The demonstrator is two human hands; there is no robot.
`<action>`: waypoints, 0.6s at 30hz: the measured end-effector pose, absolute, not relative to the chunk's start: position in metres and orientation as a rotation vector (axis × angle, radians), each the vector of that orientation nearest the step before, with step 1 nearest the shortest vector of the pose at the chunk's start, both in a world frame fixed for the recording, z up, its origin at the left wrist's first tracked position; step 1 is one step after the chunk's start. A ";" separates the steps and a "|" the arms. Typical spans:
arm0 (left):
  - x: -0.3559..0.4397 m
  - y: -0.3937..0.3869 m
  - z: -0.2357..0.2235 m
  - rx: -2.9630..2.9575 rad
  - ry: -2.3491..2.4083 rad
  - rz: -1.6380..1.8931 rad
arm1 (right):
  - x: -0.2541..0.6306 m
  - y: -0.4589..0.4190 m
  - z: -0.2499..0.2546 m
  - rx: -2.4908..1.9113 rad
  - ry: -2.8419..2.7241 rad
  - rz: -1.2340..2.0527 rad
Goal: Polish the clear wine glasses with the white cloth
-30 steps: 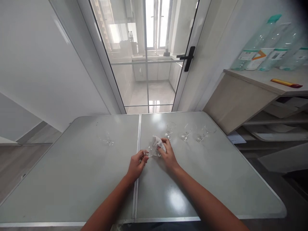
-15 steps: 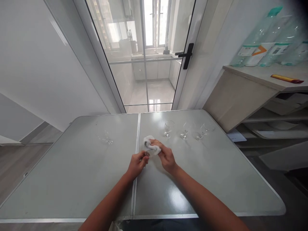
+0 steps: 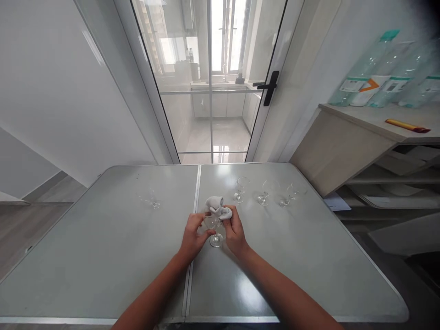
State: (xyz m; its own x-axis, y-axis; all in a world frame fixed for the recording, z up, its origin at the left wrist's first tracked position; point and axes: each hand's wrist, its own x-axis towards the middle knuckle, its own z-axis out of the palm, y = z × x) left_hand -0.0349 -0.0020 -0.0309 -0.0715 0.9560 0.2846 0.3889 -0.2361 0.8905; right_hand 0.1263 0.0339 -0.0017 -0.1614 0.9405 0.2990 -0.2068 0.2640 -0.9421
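Observation:
Near the table's seam, my left hand (image 3: 196, 234) is closed around the bowl of a small clear stemmed glass (image 3: 216, 239), its round foot toward me. My right hand (image 3: 235, 230) pinches a bunched white cloth (image 3: 215, 206) at the glass's far side. Part of the bowl is hidden by fingers and cloth. Farther back on the right half stand more stemmed glasses: one (image 3: 239, 196) closest to the cloth, another (image 3: 263, 198) in the middle, and a third (image 3: 284, 200) to the right. On the left half is one more clear glass (image 3: 155, 204), faint against the tabletop.
The grey table (image 3: 103, 261) has a metal edge and a metal seam. Behind it is a glass door (image 3: 227, 133) with a black handle (image 3: 271, 88). At right, a wooden shelf (image 3: 357, 137) carries several plastic bottles (image 3: 374, 78) and a yellow-red packet (image 3: 407, 125).
The glass has turned so its foot now shows, facing me. My left hand has shifted its fingers along the bowl, and my right hand with the cloth has come slightly lower.

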 end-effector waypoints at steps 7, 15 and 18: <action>-0.033 -0.008 -0.032 1.420 1.261 1.425 | 0.122 0.029 -0.013 -0.756 -1.448 1.212; -0.037 -0.005 -0.020 1.259 1.362 1.672 | 0.138 0.038 -0.012 -0.586 -1.894 1.120; -0.038 -0.003 -0.022 1.234 1.374 1.651 | 0.135 0.034 -0.007 -0.607 -1.741 1.278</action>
State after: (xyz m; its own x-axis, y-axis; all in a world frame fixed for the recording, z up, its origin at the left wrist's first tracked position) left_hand -0.0380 -0.0029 -0.0217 -0.3440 0.9046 0.2519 0.0833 -0.2378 0.9677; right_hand 0.1353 0.0342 -0.0073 -0.5041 0.7864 0.3571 -0.1047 0.3548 -0.9291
